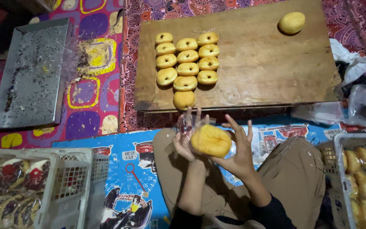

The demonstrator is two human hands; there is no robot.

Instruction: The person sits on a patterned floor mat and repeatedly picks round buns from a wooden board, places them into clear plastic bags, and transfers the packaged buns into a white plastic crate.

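Round golden doughnut (211, 141), tilted, above the lap

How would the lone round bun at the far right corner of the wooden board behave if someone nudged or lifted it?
The lone bun looks rounded with no hole, so a nudge would probably roll it across the flat wooden board. It looks like soft bread, so likely light and easily dented. Its surface looks matte, so probably not slippery.

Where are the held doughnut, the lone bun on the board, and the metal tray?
doughnut (211, 141), head view, top crust.
bun (292, 22), head view, middle.
metal tray (32, 72), head view, bare floor.
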